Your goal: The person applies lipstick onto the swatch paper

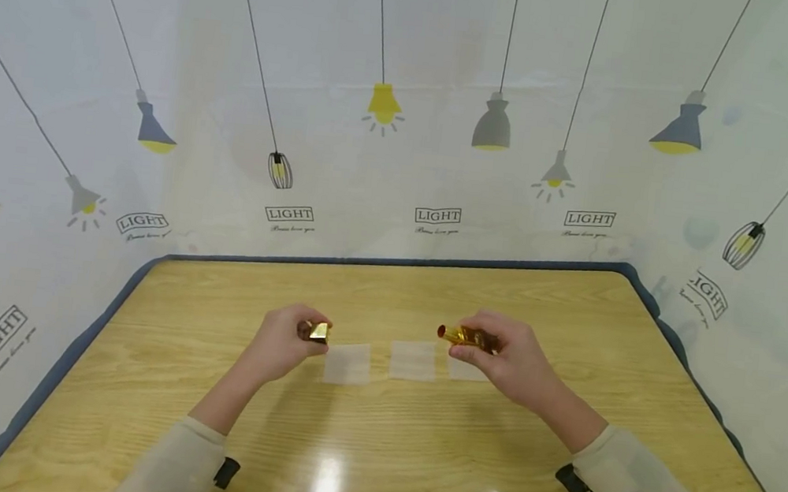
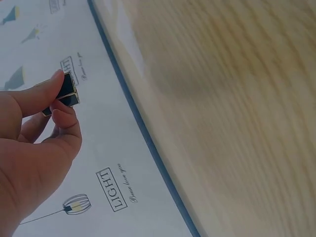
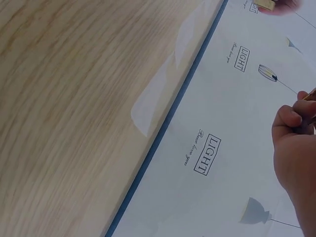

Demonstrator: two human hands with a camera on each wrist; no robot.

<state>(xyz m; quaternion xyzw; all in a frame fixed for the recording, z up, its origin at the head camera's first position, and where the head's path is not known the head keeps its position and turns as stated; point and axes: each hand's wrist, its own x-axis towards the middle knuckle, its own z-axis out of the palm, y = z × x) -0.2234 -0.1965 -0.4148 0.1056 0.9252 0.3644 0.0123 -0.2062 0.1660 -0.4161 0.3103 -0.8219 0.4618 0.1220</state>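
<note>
Plainly, the relation that counted ran end to end across a gap; we saw the gold tube (image 1: 457, 334) in the right hand (image 1: 513, 362), its round mouth aimed at nine o'clock, and the small dark piece (image 1: 313, 332) in the left hand (image 1: 280, 343), its gold end turned toward three o'clock, so that the two ends roughly faced each other, well apart, their long axes close to one nine-to-three line. Both hands were clamped, the left with thumb and fingers on the dark piece, the right with thumb and fingers round the tube; on the bench (image 1: 418, 292) lay three pale squares (image 1: 413, 360), the middle one nearer the right hand, the left square (image 1: 347, 363) at about four o'clock from the dark piece. We could not see the tube's rear end, which the right hand hid; that hand also covered part of the right square (image 1: 462, 372); the right wrist view cut the tube off at its edge, and we could not tell whether the gold end was hollow.
</note>
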